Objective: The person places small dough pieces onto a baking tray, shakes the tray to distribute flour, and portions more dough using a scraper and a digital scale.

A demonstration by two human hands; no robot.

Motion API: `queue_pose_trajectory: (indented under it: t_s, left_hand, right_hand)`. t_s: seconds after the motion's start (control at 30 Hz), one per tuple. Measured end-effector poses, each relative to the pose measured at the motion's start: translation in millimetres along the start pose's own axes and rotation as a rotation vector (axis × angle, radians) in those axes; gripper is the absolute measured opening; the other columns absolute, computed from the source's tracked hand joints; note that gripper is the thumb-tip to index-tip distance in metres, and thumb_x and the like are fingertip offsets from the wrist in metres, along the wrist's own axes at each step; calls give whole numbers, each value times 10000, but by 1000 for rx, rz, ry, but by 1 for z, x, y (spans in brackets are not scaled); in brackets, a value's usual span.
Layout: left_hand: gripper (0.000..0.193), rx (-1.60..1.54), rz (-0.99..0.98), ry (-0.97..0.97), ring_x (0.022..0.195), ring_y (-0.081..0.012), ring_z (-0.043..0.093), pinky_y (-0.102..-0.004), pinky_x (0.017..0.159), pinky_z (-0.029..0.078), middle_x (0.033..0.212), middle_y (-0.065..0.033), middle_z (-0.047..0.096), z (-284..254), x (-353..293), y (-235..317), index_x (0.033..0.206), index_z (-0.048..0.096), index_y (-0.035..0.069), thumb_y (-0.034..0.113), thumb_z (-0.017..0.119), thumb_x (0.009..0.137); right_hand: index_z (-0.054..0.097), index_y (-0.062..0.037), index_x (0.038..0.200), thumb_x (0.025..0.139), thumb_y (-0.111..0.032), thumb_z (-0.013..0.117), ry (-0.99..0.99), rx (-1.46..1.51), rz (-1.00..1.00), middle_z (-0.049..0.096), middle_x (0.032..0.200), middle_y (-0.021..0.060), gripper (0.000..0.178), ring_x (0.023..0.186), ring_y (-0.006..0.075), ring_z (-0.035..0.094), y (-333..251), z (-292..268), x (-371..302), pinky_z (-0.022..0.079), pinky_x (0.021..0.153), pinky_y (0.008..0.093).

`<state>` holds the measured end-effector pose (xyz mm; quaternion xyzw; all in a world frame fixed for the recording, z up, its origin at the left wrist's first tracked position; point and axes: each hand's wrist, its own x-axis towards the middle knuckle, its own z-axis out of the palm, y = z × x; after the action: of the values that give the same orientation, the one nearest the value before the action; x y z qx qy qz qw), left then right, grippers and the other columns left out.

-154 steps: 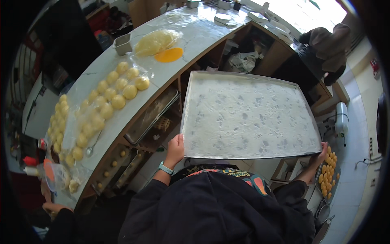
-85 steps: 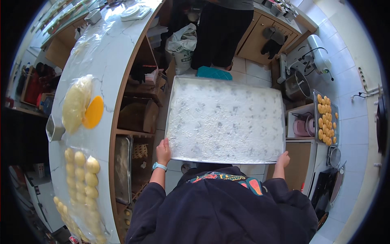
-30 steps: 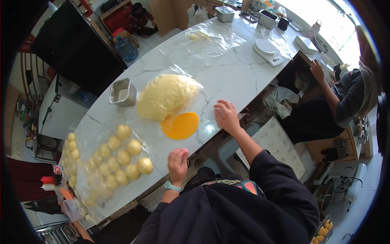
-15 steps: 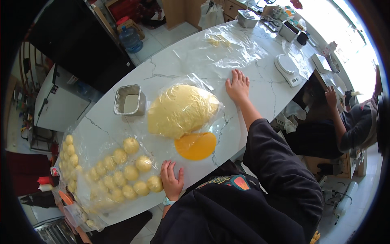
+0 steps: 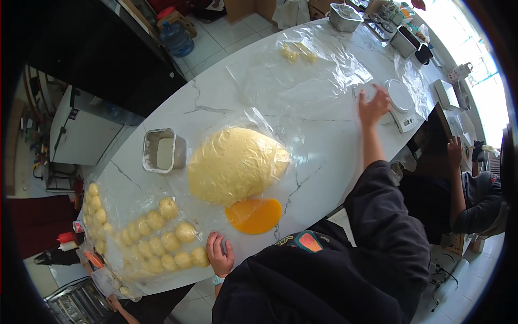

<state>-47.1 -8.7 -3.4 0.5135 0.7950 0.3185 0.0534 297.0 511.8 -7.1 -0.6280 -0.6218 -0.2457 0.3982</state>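
My right hand [image 5: 374, 106] is open with its fingers spread, beside the round plate of a white kitchen scale [image 5: 400, 97]; nothing is in it. At the table's near edge my left hand [image 5: 220, 256] lies open, fingers stretched on the marble top. Close to its fingertips, rows of dough balls [image 5: 185, 232] sit under clear plastic film. A large mound of yellow dough [image 5: 234, 166], also covered by film, rests mid-table. An orange half-round dough scraper [image 5: 254, 217] lies at the mound's near side, and a rectangular metal tin [image 5: 180, 151] stands to its left.
Crumpled plastic film [image 5: 324, 70] with small dough scraps spreads over the far side. Metal tins [image 5: 346, 19] and utensils stand at the far right. A person in dark clothes [image 5: 476, 202] is at the right; another person's hand [image 5: 114, 302] shows at lower left.
My right hand has lifted off the tabletop and moved right, toward the scale. My left hand stays at the near edge. The whole view has shifted a little.
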Motion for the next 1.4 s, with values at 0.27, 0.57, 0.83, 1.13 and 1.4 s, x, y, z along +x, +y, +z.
queue_pose_trajectory:
  t_s: [0.27, 0.57, 0.83, 1.13, 1.4]
  left_hand:
    - [196, 43, 23, -1, 1123, -376, 534, -454, 966, 431, 1136, -178, 572, 12, 6, -5, 1021, 592, -17, 51, 592, 837]
    - [179, 45, 31, 6, 1118, -380, 531, -456, 963, 430, 1143, -190, 559, 19, -2, -5, 1016, 583, -24, 51, 568, 854]
    - [182, 24, 53, 12, 1121, -387, 527, -460, 959, 435, 1149, -198, 551, 11, -10, -2, 1021, 565, -30, 50, 563, 857]
    - [180, -33, 87, 17, 1123, -391, 524, -456, 950, 430, 1162, -200, 549, 0, -21, -3, 1024, 565, -29, 52, 552, 864]
    - [171, -44, 100, 33, 1138, -389, 513, -458, 960, 418, 1170, -194, 542, -3, -34, -11, 1022, 565, -26, 59, 550, 875]
  right_hand:
    - [270, -299, 1482, 600, -912, 479, -697, -153, 493, 333, 1455, 227, 1095, 1364, 421, 293, 165, 18, 79, 234, 1082, 548]
    - [391, -327, 1413, 651, -821, 567, -785, 3, 421, 340, 1441, 235, 925, 1350, 439, 294, 99, -28, 34, 182, 1087, 556]
    - [482, -241, 1358, 736, -711, 607, -694, 92, 234, 198, 1492, 217, 789, 1342, 411, 253, -41, -147, -72, 151, 1093, 522]
    - [438, -192, 1382, 827, -618, 570, -678, 196, 297, 246, 1477, 197, 712, 1328, 399, 285, -75, -199, -120, 154, 1075, 554]
    - [349, -75, 1411, 715, -347, 770, -836, 768, 636, 474, 1349, 166, 857, 1226, 326, 444, 32, -208, -153, 328, 1039, 426]
